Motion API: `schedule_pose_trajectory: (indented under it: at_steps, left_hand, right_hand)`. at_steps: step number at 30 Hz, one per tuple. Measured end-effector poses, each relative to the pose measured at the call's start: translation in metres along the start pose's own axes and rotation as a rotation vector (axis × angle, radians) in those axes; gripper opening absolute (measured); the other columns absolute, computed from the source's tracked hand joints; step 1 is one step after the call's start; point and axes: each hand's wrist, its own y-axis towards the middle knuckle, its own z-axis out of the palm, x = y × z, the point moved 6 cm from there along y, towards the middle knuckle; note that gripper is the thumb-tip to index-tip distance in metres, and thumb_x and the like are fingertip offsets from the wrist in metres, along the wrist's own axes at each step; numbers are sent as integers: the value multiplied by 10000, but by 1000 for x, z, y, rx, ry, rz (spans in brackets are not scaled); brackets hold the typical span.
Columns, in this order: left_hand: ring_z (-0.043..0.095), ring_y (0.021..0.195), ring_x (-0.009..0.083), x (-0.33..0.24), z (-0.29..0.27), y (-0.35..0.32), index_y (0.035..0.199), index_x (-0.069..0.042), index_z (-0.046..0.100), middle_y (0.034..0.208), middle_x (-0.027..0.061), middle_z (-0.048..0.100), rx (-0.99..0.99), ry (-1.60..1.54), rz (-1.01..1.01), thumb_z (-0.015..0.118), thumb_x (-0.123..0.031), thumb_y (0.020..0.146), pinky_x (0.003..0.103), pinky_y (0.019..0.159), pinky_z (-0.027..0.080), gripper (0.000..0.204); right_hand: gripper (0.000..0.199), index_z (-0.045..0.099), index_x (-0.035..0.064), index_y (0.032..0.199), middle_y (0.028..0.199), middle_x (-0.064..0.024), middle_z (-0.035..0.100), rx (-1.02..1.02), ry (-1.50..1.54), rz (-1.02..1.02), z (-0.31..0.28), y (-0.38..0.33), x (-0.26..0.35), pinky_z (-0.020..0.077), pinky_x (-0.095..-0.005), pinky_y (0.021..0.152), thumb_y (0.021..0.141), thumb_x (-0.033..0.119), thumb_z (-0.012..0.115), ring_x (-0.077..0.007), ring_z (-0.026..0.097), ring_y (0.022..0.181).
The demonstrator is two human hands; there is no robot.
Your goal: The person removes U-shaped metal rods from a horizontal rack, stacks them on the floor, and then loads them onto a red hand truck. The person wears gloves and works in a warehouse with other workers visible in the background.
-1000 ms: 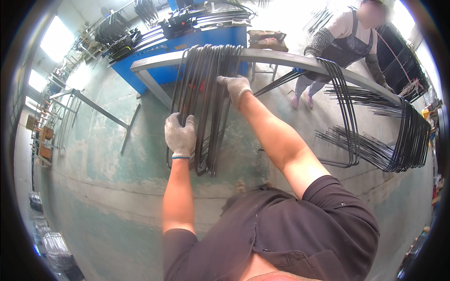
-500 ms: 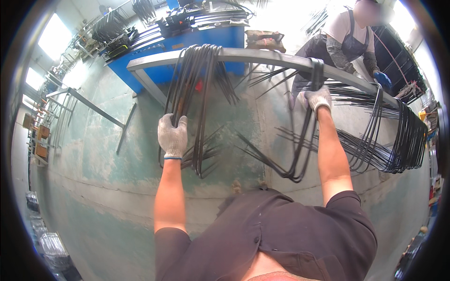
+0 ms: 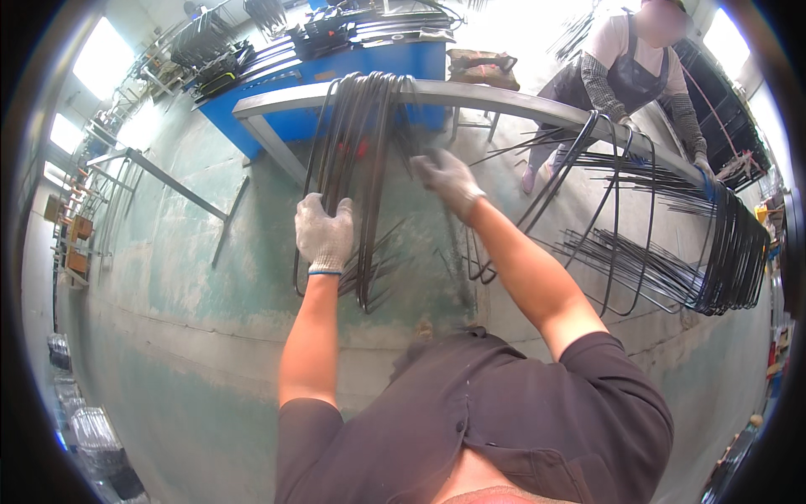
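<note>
A worker's gloved left hand (image 3: 324, 235) grips a bundle of bent black wire loops (image 3: 353, 168), too many to count, draped over a grey steel rail (image 3: 504, 99), fingers closed round the strands just below the rail. The gloved right hand (image 3: 447, 179), blurred, hovers beside that bundle under the rail, its fingers' spread impossible to tell. Farther along the rail hang two more wire bunches (image 3: 730, 252), where a second person (image 3: 638, 76) in an apron stands.

A grey metal rail (image 3: 520, 99) carries hanging bundles of bent wire loops (image 3: 357, 143)
</note>
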Motion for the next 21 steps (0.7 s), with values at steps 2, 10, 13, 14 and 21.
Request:
schedule_pose_trajectory:
  at_steps: [2,10,13,14,21]
  left_hand:
    - [707,1192,420,1,-1,0,1290,-58,705,1274,183,728,0,0,0,905,-431,931,527,1035,571,554]
    - [729,1119,388,7,-1,-4,1257,-60,729,1193,155,744,-46,-121,68,925,-395,917,508,983,582,516]
    - [733,1102,386,7,-4,1,1254,-70,730,1188,149,747,-28,-88,25,925,-395,916,507,968,586,508]
    - [728,1072,400,7,-4,2,1210,-50,733,1164,162,746,-64,-63,36,928,-401,923,504,942,583,493]
    - [710,1040,355,1,15,12,1138,6,720,1134,184,726,151,-325,-22,899,-288,962,466,957,570,387]
  right_hand:
    - [619,706,-6,1442,1340,-176,787,13,355,70,47,26,21,625,-412,942,1026,424,865,-242,768,1166]
    - [295,734,-33,1058,874,-164,811,-77,840,292,100,70,24,599,-402,589,900,52,969,-258,747,651]
    - [319,732,-38,1072,899,-175,822,-39,858,308,87,72,14,602,-409,610,918,101,975,-253,750,667]
    - [323,771,-39,1063,892,-156,822,-77,832,325,87,72,13,604,-411,627,927,160,986,-250,750,671]
    - [324,835,-40,1240,1140,-148,857,-51,720,332,107,91,6,619,-407,939,999,173,875,-246,801,990]
